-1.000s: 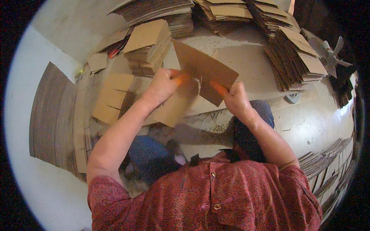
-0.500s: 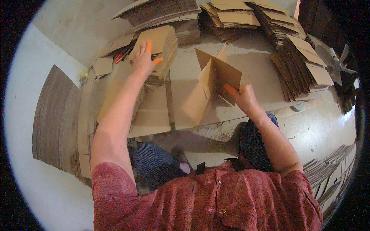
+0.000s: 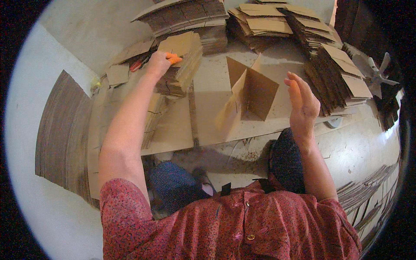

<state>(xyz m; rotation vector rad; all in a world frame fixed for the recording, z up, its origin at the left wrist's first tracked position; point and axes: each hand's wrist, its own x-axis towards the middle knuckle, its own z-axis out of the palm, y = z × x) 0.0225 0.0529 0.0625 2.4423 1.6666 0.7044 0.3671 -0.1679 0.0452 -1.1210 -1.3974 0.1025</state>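
Observation:
A cardboard divider of interlocked pieces (image 3: 260, 95) stands on the work surface, its panels crossing one another. To the right of it my right hand (image 3: 304, 106) is raised, fingers stretched out, holding nothing and apart from the cardboard. My left hand (image 3: 162, 63) is at the near side of a stack of cut cardboard pieces (image 3: 190, 54). Its fingers, wearing orange finger covers, are curled together at the edge of the top cardboard piece (image 3: 177, 42); the fingertips are partly hidden.
Red-handled scissors (image 3: 136, 66) lie left of the stack. More cardboard stacks (image 3: 186, 17) stand at the back, and leaning flat pieces (image 3: 333, 78) line the right. A grey fan-like blade piece (image 3: 381, 73) is at far right. A tall cardboard pile (image 3: 63, 134) stands by the left wall.
My right hand has let go of the divider and moved right, opening out. My left hand has drawn back toward the stack's near edge, its spread fingers now curled together.

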